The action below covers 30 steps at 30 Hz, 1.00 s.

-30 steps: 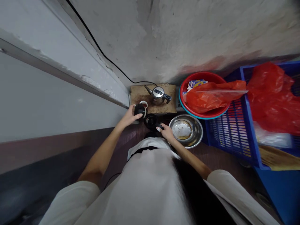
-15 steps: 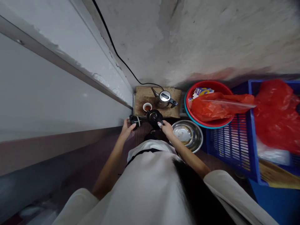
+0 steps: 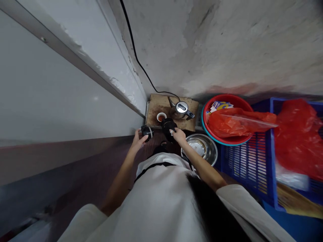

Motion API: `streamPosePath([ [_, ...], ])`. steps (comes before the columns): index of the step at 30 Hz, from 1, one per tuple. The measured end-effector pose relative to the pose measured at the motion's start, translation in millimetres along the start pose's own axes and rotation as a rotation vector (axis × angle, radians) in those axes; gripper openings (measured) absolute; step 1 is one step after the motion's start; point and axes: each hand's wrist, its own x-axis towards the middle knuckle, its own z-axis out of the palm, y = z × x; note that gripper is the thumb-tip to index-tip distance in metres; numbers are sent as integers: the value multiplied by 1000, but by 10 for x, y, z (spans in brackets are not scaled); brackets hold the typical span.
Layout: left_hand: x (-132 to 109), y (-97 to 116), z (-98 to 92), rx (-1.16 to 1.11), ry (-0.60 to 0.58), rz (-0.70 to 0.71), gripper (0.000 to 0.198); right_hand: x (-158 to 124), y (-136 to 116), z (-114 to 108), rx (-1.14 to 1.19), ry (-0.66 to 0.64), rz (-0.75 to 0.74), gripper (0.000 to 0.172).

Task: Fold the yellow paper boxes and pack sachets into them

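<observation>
Left hand [image 3: 136, 142]: curling snugly around a black lid-like piece [image 3: 146, 133].
Right hand [image 3: 179, 135]: gripping the black pot [image 3: 167, 127] at its near right side.
White cup [image 3: 162, 114]: sitting on the cardboard [image 3: 155, 102], beyond the pot, leftward of the right hand, which is lying nearer.

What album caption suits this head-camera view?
Left grip holding a black cylindrical piece, right grip a black pot, near a white cup and steel kettle.
</observation>
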Motion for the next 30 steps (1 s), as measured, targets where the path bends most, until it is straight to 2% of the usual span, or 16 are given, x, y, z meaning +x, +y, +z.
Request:
streamPosePath([
  [10,-9,-74,6,-20,14,2,85,79,-157,-114,-110,6,-38,37],
  [30,44,-117,-27,-52,-4,1,83,217,-284,-222,-200,-31,-50,41],
])
